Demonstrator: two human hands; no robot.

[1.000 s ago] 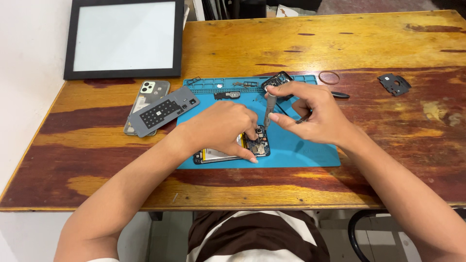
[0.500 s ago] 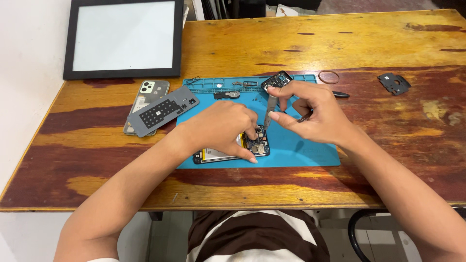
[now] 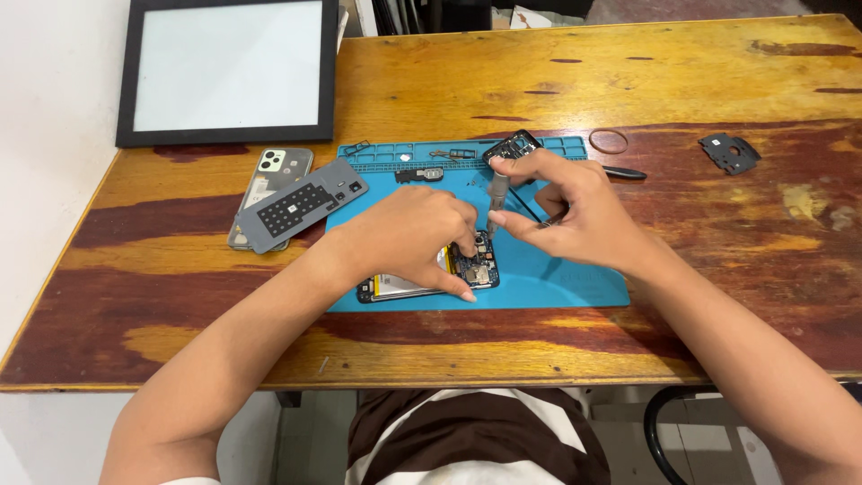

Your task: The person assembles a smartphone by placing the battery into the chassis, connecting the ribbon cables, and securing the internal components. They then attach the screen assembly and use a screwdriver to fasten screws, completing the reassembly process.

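Under left hand (image 3: 417, 235) | opened phone (image 3: 467, 269) | right hand (image 3: 566, 211) screwdriver (image 3: 496, 199)

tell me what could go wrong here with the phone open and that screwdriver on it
The screwdriver in the right hand points down at the exposed board of the opened phone; a slip could scratch components. The left hand covers much of the phone, so its fingertips sit close to the tip and might get jabbed. Small parts lie loose near the top edge of the blue mat, and a sweep of an arm could knock them onto the wooden table.
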